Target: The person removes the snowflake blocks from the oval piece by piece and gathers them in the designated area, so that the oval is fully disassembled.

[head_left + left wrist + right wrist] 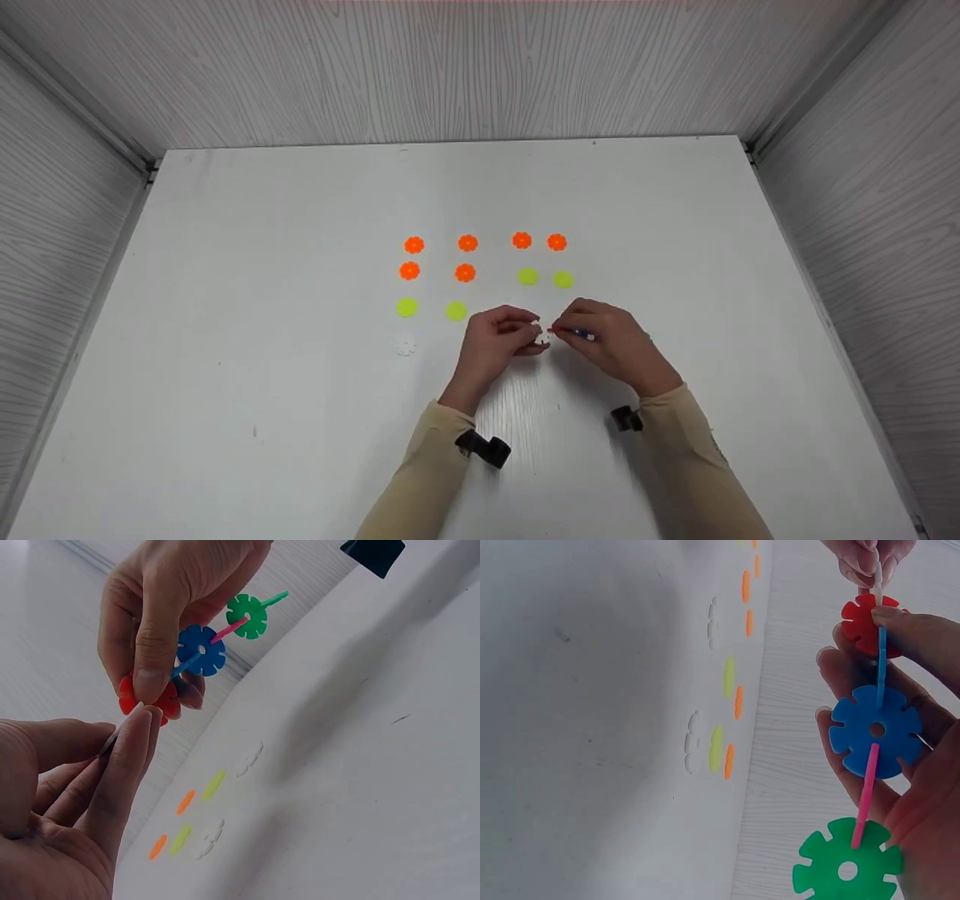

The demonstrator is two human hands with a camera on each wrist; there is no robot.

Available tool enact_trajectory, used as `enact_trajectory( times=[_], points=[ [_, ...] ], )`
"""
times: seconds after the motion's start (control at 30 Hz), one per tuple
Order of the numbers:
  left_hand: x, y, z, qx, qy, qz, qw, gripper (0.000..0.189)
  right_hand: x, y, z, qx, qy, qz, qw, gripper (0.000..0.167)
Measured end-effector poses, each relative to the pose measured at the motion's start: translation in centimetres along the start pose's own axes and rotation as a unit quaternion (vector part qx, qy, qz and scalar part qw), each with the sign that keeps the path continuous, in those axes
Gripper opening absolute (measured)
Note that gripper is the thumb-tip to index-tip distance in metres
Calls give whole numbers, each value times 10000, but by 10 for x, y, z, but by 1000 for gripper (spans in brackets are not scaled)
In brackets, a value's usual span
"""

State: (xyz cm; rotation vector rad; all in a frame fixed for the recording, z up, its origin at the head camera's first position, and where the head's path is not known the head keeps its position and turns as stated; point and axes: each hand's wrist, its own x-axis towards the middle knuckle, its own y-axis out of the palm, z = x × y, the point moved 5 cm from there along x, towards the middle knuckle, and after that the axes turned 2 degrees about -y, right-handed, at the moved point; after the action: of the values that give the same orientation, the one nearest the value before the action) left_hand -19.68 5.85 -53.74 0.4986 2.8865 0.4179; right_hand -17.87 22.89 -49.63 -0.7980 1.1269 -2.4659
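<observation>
In front of me my left hand (491, 341) pinches a white slotted disc (878, 576) between thumb and fingers. My right hand (613, 341) grips a red slotted disc (861, 624), the near end of a chain of interlocked discs. From the red one the chain runs through a light-blue disc seen edge-on (881, 671), a flat blue disc (900, 720), a pink disc on edge (866, 795) and a green disc (821, 859). Another green disc on edge (275, 599) ends it. The white disc's edge meets the red disc's rim, between both hands' fingertips.
On the white table (255, 300) beyond the hands lie several orange discs (468, 243) and several yellow-green discs (407, 307) in loose rows. A white disc (405, 344) lies left of my left hand. Wood-grain panels (450, 75) stand around the table's back and sides.
</observation>
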Motion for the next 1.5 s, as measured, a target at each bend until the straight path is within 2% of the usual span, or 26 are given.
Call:
enact_trajectory(
  times=[0.2, 0.4, 0.53, 0.63, 0.77, 0.87, 1.13, 1.3, 1.5],
  points=[
    [1, -7, -4, -89, -32, -261, 9996, 17, -3, -3, -4, 108, 22, -87, 9999, 19],
    [1, -11, -4, 60, -73, -285, 9995, 22, -3, -5, -6, 132, 131, -99, 9998, 19],
    [0, -18, -4, 293, -85, -398, 9987, 24, -4, -6, -7, 111, 217, -117, 9996, 19],
    [-3, -27, -6, 668, -120, -590, 9959, 22, -5, -8, -8, 143, 282, -142, 9994, 19],
    [-8, -47, -9, 1151, -209, -923, 9888, 20, -6, -9, -10, 157, 335, -144, 9992, 17],
    [-12, -66, -12, 1320, -318, -1198, 9835, 20, -7, -10, -11, 152, 370, -135, 9991, 16],
    [-24, -108, -19, 1829, -804, -1732, 9644, 18, -9, -9, -14, 151, 456, -63, 9988, 15],
    [-29, -119, -18, 2227, -929, -1788, 9538, 13, -8, -8, -14, 144, 511, -9, 9986, 15],
    [-29, -119, -11, 2730, -1055, -1709, 9408, 8, -8, -7, -15, 154, 587, 34, 9981, 16]
  ],
)
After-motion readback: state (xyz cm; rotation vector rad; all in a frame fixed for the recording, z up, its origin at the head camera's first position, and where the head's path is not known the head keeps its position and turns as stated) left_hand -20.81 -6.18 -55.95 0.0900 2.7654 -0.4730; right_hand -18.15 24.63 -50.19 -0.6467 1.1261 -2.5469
